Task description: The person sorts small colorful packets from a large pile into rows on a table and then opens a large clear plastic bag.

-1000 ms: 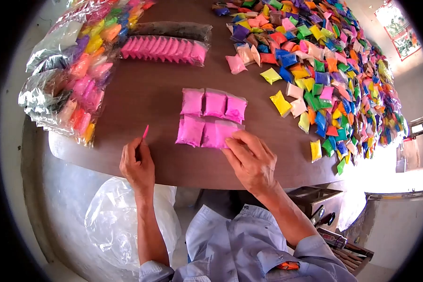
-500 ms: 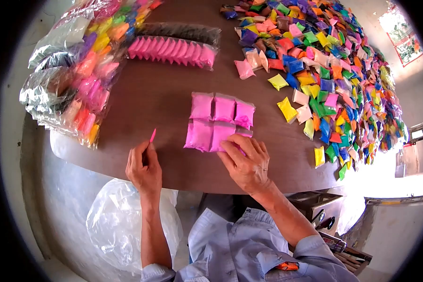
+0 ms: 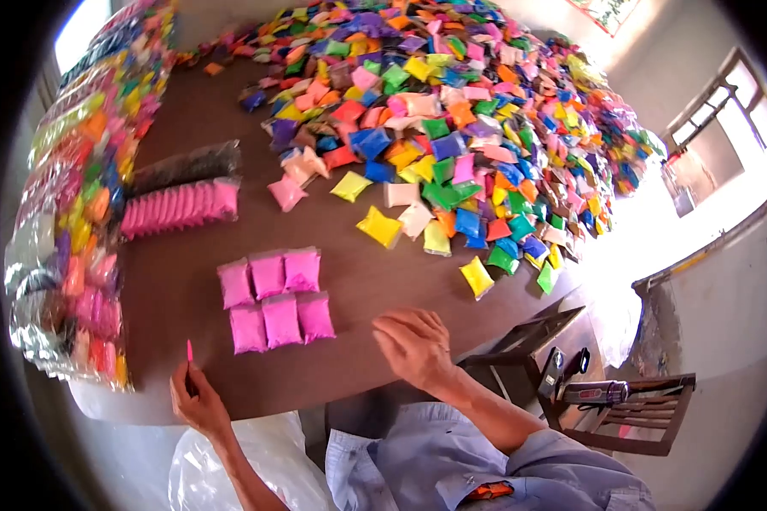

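Six pink packets [image 3: 281,320] lie on the brown table in two rows of three, close together. My left hand [image 3: 199,399], at the table's front edge, pinches a thin pink pointed tool [image 3: 190,351] whose tip points up. To the right of the packets, apart from them, my right hand [image 3: 413,347] hovers near the front edge with its fingers together and bent; whether anything small is under them is hidden. Beyond the six packets lies a clear bag with a row of pink packets [image 3: 181,207], with a dark-filled bag [image 3: 187,167] behind it.
A large heap of small coloured packets [image 3: 452,170] covers the table's back and right. Filled clear bags [image 3: 77,221] are stacked along the left edge. A wooden stool [image 3: 520,341] with dark items stands at the right, and a big plastic bag [image 3: 256,451] hangs below the front edge.
My right hand has let go of the lower right pink packet and moved away to the right. The view has turned to the right, and my left hand still holds the pink tool.
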Available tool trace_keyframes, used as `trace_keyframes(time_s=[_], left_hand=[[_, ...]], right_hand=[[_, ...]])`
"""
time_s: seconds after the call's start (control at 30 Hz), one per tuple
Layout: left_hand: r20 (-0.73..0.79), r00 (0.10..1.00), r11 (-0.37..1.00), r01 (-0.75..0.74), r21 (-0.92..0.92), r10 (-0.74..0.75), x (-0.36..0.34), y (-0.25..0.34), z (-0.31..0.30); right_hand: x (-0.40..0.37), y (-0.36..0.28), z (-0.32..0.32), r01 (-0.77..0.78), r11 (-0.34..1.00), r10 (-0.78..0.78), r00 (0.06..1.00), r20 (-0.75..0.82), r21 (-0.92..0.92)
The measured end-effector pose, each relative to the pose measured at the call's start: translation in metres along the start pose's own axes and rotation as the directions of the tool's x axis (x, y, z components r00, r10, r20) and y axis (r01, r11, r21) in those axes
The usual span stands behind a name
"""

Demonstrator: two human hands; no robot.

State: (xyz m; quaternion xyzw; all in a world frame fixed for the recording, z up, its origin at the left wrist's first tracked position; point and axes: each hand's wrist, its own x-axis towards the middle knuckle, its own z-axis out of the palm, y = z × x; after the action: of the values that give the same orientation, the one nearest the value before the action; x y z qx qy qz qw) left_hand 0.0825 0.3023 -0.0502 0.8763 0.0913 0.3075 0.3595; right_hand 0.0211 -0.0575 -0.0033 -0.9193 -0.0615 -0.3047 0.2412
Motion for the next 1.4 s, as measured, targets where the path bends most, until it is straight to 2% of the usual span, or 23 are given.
trace_keyframes(time_s=[0.03, 0.1, 0.2, 0.4, 0.5, 0.63, 0.7, 0.8, 1.3, 1.4], left_hand=[[-0.013, 1.0, 1.0, -0.011, -0.021, 0.011, -0.001, -0.001, 0.002], [-0.008, 0.999, 0.999, -0.035, -0.006, 0.035, -0.001, -0.006, 0.003], [-0.013, 1.0, 0.999, -0.017, 0.027, 0.018, 0.0, 0.0, 0.004], [-0.018, 0.998, 0.994, -0.055, 0.09, 0.057, 0.001, -0.011, 0.006], [0.042, 0.999, 0.991, -0.007, 0.133, 0.002, 0.003, -0.001, 0.002], [0.014, 0.998, 0.99, -0.068, 0.123, 0.067, 0.002, -0.006, 0.004], [0.03, 0.999, 0.985, -0.032, 0.168, 0.027, 0.003, -0.008, 0.004], [0.045, 0.998, 0.979, -0.061, 0.196, 0.053, 0.004, -0.015, 0.003], [0.034, 0.994, 0.98, -0.107, 0.169, 0.103, 0.003, -0.018, 0.006], [0.028, 0.995, 0.979, -0.097, 0.176, 0.094, 0.003, -0.024, 0.006]], right_hand=[[-0.011, 0.014, -0.007, -0.011, 1.0, 0.011, 1.0, -0.018, -0.01], [-0.03, 0.036, -0.016, -0.188, 0.98, 0.189, 0.982, -0.011, 0.064], [-0.033, 0.042, -0.025, -0.199, 0.966, 0.217, 0.971, -0.101, 0.163], [-0.034, 0.042, -0.023, -0.217, 0.965, 0.239, 0.959, -0.154, 0.145], [-0.04, 0.045, -0.024, -0.199, 0.971, 0.215, 0.969, -0.124, 0.135], [-0.043, 0.049, -0.024, -0.175, 0.976, 0.187, 0.978, -0.088, 0.129], [-0.043, 0.049, -0.025, -0.173, 0.977, 0.183, 0.98, -0.082, 0.122], [-0.045, 0.05, -0.024, -0.175, 0.975, 0.186, 0.98, -0.072, 0.137], [-0.04, 0.048, -0.026, -0.168, 0.974, 0.179, 0.982, -0.057, 0.155], [-0.034, 0.045, -0.028, -0.171, 0.972, 0.188, 0.977, -0.1, 0.164]])
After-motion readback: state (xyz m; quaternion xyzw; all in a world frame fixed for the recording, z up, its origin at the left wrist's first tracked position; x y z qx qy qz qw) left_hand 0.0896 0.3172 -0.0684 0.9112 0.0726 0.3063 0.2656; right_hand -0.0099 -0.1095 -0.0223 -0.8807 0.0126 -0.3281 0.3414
